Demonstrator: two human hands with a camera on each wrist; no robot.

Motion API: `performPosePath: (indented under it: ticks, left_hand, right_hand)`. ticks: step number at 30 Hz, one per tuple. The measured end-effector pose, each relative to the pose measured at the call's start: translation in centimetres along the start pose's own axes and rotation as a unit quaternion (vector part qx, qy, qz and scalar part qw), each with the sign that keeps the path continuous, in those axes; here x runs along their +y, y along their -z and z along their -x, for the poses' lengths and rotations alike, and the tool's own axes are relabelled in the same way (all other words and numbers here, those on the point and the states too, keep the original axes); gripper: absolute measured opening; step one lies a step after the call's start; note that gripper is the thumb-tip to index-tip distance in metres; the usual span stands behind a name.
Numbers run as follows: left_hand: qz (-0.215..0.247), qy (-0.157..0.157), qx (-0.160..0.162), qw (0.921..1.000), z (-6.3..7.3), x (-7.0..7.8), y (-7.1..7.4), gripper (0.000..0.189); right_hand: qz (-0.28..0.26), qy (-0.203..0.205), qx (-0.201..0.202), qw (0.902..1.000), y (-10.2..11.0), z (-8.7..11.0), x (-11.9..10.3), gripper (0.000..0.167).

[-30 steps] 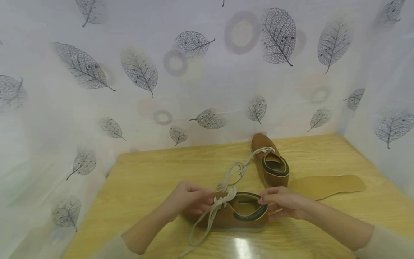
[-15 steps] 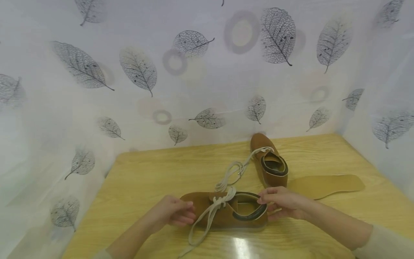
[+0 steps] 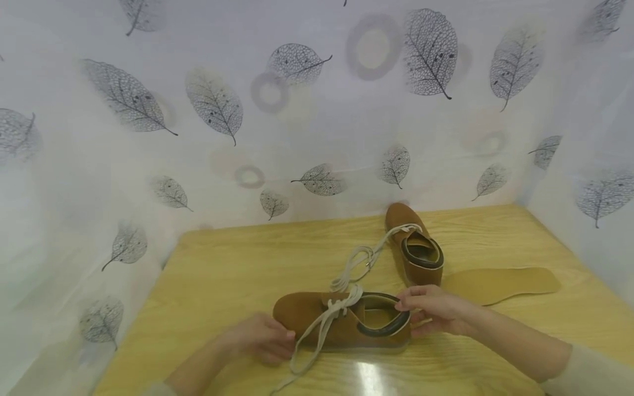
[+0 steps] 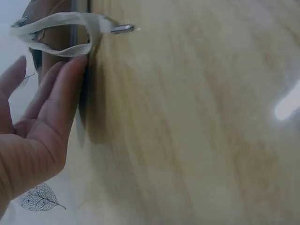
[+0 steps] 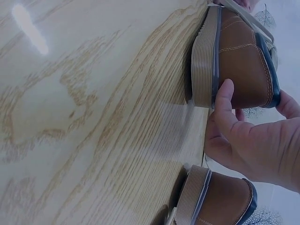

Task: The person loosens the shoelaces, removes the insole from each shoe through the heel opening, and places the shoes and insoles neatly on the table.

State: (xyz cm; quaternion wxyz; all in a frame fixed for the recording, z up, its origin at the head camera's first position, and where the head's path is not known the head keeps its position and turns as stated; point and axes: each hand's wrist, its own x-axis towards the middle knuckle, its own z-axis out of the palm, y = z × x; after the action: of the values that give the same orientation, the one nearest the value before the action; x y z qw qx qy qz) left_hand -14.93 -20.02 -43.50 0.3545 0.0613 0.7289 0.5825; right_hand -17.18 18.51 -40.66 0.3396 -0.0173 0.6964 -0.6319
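Brown shoe (image 3: 302, 313) stands upright on the bench (image 3: 238, 264), on the near side around the middle, with its toe to the left and heel to the right. Right hand (image 3: 436, 311) has its grip pinching the heel, with digits at the dark rim and on the outside. Left hand (image 3: 262, 336), somewhat blurred, has its grip loosely spread by the near side of the toe, close to the pale lace (image 3: 322, 328); whether it touches, I cannot tell. Farther, to the right, lies the second shoe (image 3: 415, 242), with a tan insole (image 3: 505, 284) just right of it.
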Motion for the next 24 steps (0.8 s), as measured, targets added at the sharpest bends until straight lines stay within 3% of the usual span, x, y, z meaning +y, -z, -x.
performPosePath:
  ticks: [5,12,17,21,24]
  left_hand:
    - [-0.026,-0.025,-0.068,0.997,-0.2,-0.7,-1.3,0.03]
    - [-0.061,-0.067,-0.157,0.9833,-0.9,-0.8,-3.6,0.033]
    - [-0.008,-0.081,-0.166,0.9827,-1.4,-0.9,-4.9,0.034]
    - [0.077,-0.079,-0.162,0.9806,-2.1,-1.4,-5.9,0.039]
    - [0.1,-0.08,-0.164,0.9782,-2.5,-1.9,-6.5,0.039]
  right_hand:
    - [-0.003,0.005,-0.003,1.0,0.1,0.0,0.2,0.022]
    - [-0.004,0.005,-0.001,1.0,0.2,-0.1,0.4,0.02]
    - [-0.005,0.004,0.0,1.0,0.2,-0.1,0.4,0.022]
    - [-0.007,0.008,-0.003,0.9999,0.1,0.0,0.4,0.025]
    - [-0.01,0.01,-0.006,0.9999,0.2,0.0,0.4,0.025]
